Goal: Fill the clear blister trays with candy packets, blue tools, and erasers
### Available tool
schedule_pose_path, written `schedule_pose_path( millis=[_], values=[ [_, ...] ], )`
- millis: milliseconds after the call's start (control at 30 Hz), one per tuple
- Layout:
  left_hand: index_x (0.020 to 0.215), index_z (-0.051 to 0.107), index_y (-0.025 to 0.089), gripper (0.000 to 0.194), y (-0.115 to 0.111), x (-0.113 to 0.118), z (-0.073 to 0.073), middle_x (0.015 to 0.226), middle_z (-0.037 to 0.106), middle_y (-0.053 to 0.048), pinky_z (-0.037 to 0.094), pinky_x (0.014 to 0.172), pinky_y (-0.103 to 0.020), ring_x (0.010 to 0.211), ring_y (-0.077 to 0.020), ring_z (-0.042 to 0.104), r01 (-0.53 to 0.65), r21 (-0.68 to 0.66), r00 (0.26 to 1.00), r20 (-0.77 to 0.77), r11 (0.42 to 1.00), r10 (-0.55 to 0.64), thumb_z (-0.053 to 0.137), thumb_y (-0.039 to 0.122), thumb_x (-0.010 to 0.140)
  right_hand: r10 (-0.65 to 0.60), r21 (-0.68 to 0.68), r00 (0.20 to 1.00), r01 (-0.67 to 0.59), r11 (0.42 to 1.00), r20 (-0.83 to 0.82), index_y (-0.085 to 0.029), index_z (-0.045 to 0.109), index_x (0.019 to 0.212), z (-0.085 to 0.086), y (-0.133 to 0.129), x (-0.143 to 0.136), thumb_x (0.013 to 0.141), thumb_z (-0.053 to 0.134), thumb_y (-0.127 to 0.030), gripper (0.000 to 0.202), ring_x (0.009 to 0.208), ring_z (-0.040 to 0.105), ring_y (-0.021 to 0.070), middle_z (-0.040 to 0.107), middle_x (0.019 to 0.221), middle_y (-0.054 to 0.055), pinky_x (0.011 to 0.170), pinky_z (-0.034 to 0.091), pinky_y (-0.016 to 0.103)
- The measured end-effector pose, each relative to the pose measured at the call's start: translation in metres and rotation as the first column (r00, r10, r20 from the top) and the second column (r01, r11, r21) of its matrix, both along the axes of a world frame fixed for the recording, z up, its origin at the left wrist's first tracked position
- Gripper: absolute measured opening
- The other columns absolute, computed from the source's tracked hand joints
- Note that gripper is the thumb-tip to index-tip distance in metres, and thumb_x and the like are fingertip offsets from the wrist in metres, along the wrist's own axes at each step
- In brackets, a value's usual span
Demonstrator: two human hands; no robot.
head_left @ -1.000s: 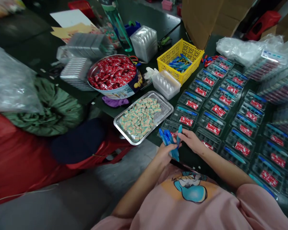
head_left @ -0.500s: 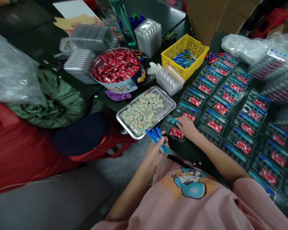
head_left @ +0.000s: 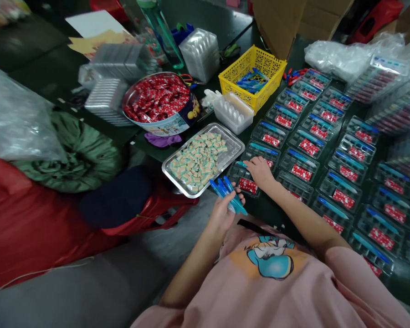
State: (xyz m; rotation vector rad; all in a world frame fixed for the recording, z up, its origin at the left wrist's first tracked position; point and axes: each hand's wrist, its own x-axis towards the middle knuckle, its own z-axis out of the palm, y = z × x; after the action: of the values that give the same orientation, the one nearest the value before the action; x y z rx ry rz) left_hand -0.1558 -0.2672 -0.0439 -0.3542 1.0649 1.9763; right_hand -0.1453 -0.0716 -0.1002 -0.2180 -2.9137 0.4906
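Note:
Several blue pens [head_left: 222,187] fan out from my left hand [head_left: 225,207], which is closed round them near the tray's lower corner. My right hand [head_left: 259,172] is over the nearest clear plastic case [head_left: 237,175], its fingers on a blue pen [head_left: 241,164] lying at the case's upper edge. A red spotted packet [head_left: 248,185] sits in the same case. Rows of similar cases [head_left: 301,172] with red packets and blue pens cover the table to the right. The metal tray [head_left: 237,148] of small beige and green pieces is left of my right hand.
Behind the tray are a round tin [head_left: 167,126] of red packets, a clear tub [head_left: 246,120] and a yellow basket [head_left: 264,98] with blue pens. Stacked clear trays [head_left: 105,102] stand farther left. Filled cases [head_left: 379,82] are stacked at the right.
The view has shifted slightly. My right hand has lowered the pen to the upper edge of the nearest case. My left hand still holds its bunch of pens.

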Motion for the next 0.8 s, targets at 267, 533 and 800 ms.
schedule_pose_path(
  millis=[267,533,800],
  values=[
    [0.107,0.062,0.02,0.041,0.007,0.007,0.005,0.078,0.065,0.001,0.053,0.087,-0.036,0.078,-0.0137,0.066,-0.01,0.013,1.0,-0.009,1.0,0.011,0.075,0.017,0.069,-0.027,0.012,1.0,0.027,1.0,0.003,-0.019,0.061,0.123,0.003,-0.014,0.001,0.096,0.042,-0.016,0.034,0.094,0.045,0.0238,0.056,0.103,0.012,0.083,0.04,0.038],
    [0.093,0.063,0.021,0.026,0.016,0.012,0.001,0.087,0.071,-0.001,0.049,0.091,-0.032,0.088,-0.0152,0.067,-0.09,0.012,0.993,-0.081,0.996,0.091,0.075,0.019,0.07,-0.045,-0.584,0.994,-0.019,0.812,-0.095,-0.017,0.066,0.094,0.045,-0.026,0.042,0.094,0.048,-0.024,0.019,0.084,0.057,0.0166,0.063,0.09,0.005,0.081,0.044,0.031],
    [0.095,0.067,0.018,0.035,0.047,0.034,-0.001,0.103,0.073,-0.005,0.045,0.098,-0.036,0.106,-0.0214,0.065,0.065,-0.02,0.981,-0.18,0.998,-0.067,0.082,0.022,0.064,-0.152,-0.794,0.988,0.079,0.603,-0.017,-0.019,0.063,0.101,0.046,-0.042,0.11,0.086,0.057,-0.025,0.017,0.08,0.059,0.0145,0.065,0.09,0.002,0.074,0.045,0.028]
  ],
)
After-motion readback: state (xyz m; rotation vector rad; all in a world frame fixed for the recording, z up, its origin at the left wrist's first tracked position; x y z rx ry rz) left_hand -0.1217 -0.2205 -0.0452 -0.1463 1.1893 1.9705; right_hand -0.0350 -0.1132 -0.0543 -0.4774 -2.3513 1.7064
